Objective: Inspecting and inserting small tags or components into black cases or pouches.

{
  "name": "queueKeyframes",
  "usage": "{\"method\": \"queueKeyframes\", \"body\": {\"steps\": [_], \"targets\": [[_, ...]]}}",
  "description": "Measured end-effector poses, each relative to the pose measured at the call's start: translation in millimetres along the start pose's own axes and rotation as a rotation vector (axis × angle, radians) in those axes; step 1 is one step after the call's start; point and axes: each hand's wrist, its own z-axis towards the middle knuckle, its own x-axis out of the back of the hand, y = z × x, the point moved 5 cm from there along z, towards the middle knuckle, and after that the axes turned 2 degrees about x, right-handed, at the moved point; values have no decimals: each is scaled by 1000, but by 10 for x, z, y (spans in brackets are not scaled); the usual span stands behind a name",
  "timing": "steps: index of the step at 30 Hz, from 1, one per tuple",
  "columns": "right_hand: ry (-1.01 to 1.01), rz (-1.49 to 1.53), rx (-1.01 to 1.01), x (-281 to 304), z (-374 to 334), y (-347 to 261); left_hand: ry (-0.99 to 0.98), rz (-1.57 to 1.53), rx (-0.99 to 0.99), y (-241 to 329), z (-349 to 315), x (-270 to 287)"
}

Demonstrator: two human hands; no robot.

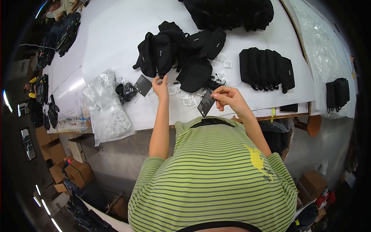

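Note:
My left hand (161,91) is closed, thumb and fingers pinching the near end of a small black fabric bag (162,52) that carries a small light logo. In my right hand (228,98) a black hang tag (206,103) with fine light print is gripped between thumb and fingers, close to the table's front edge. Another black hang tag (143,86) lies just left of my left wrist. More black bags (195,75) are heaped between and beyond my hands. White paper labels (188,99) and a tangle of black cords lie scattered between the hands.
A clear plastic bag of white labels (106,108) hangs over the front edge at left, beside a bundle of black cords (125,92). Rows of black bags (266,69) lie at right, with a larger pile (232,13) behind. A person (62,7) is at the far left.

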Motion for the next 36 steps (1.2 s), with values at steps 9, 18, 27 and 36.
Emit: {"method": "queueKeyframes", "body": {"steps": [9,18,27,36], "targets": [[185,-221,116,-55,160,97,-267,34,-286,978,-1097,-176],[215,-665,248,-209,143,36,-594,-53,-110,968,-1591,-316],[151,-725,247,-242,52,111,-646,120,34,998,-1558,-251],[112,-29,229,-31,-76,12,-396,-191,-143,1424,-1632,-175]]}}
